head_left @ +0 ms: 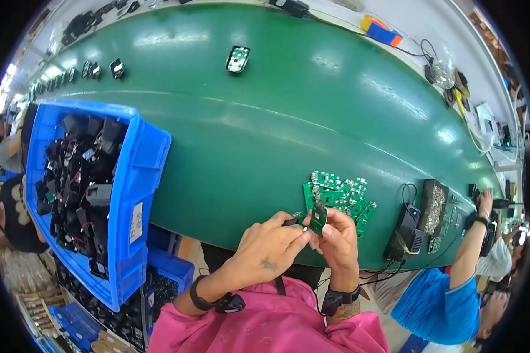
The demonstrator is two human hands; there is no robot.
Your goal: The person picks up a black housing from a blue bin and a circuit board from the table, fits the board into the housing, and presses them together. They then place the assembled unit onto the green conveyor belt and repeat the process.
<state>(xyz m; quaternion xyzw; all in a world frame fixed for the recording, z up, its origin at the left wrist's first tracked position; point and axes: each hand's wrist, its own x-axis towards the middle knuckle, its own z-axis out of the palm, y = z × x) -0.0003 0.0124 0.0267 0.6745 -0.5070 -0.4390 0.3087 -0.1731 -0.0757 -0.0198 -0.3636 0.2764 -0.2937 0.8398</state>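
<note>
My right hand (340, 241) is closed on a small green circuit board (318, 219), which it holds upright between thumb and fingers. Close beside it, my left hand (268, 242) is closed too, its fingertips near the board's lower edge. A small black piece (291, 222) shows at the left fingers; its kind is hard to make out. Just beyond my hands lies a loose heap of green circuit boards (338, 191) with silvery parts on them, some overlapping. The fingers hide part of the held board.
A blue crate (150, 153) full of black housings stands at the left. Farther off lies a black housing with a board inside (238, 59). At right are a black electrical device (407, 232) with cables and a box of small metal parts (434, 206). A co-worker's arm (468, 253) reaches in there.
</note>
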